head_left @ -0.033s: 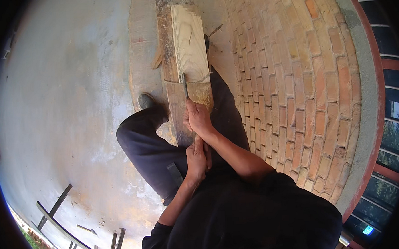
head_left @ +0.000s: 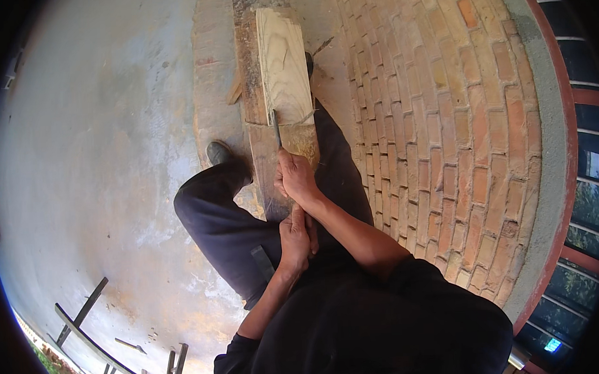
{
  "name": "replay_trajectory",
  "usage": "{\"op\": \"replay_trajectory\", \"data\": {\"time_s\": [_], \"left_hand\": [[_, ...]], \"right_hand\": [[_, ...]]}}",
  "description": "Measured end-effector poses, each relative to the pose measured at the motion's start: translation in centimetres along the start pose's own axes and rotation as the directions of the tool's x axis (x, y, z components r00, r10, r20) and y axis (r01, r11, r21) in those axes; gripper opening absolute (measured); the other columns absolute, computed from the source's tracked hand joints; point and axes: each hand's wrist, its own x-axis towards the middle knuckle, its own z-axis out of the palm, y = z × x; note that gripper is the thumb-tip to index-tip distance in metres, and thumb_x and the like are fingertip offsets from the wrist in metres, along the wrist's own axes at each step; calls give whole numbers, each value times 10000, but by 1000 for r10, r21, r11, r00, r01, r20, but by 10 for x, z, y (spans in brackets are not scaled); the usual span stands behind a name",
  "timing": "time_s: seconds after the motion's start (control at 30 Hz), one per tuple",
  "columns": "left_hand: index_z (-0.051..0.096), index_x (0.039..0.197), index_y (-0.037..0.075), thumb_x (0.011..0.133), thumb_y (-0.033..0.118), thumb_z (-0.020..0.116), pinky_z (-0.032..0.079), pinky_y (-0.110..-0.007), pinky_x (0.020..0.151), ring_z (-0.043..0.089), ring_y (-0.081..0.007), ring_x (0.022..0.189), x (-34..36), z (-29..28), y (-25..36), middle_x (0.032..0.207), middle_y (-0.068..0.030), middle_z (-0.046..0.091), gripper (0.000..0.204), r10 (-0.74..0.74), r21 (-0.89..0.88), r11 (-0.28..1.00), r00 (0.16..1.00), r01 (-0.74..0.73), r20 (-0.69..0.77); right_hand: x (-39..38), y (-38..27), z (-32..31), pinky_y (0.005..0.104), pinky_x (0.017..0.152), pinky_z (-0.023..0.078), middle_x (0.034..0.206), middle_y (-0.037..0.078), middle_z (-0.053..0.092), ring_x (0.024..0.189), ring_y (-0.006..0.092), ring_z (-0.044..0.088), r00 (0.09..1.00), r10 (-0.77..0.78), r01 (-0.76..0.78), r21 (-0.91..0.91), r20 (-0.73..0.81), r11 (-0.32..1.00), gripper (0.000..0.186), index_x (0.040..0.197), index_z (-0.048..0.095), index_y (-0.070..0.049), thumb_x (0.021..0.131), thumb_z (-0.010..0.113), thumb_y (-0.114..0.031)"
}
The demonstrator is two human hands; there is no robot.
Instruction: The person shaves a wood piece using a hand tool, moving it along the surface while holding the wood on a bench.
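Note:
A pale wooden board (head_left: 286, 67) with visible grain lies lengthwise on a worn wooden bench (head_left: 268, 165). My right hand (head_left: 297, 179) is closed around a chisel (head_left: 277, 131), whose narrow dark blade touches the near left corner of the board. Closer to my body, my left hand (head_left: 295, 240) is also closed, with its thumb pointing up the line of the tool. It appears to grip the rear of the chisel's handle, though the fingers hide most of it. Across the bench by the board's near end runs a thin cord (head_left: 257, 125).
My legs straddle the bench, one dark shoe (head_left: 218, 151) on its left. A short wood offcut (head_left: 234, 89) sits beside the bench. Brick paving (head_left: 445, 147) spreads to the right, up to a barred window (head_left: 589, 161). At lower left, a hammer (head_left: 131, 345) lies by a dark frame (head_left: 85, 323).

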Motion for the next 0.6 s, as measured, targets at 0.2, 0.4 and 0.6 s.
{"op": "replay_trajectory", "data": {"time_s": [0.2,0.4,0.6], "left_hand": [[497,762,90,1115,439,359,263,-283,294,372,-130,308,9,-4,-8,464,-32,433,515,44,55,998,999,-44,3],[462,717,97,1119,428,349,252,-286,295,353,-129,302,8,-3,-9,453,-33,432,533,66,-9,998,998,-66,20],[447,702,83,1114,434,344,244,-290,286,363,-141,297,1,-8,-18,444,-34,426,551,67,4,998,998,-67,18]], "right_hand": [[11,13,-1,329,333,287,453,27,383,334,141,391,995,-56,51,-59,-82,997,547,604,378,-97,1061,462,-386],[1,7,0,331,307,265,463,3,333,326,137,380,1000,7,-7,30,0,1000,568,582,310,-127,1076,435,-377],[5,28,2,340,307,262,472,0,328,318,143,368,994,-41,36,-49,-102,998,550,594,310,-130,1074,440,-365]]}}
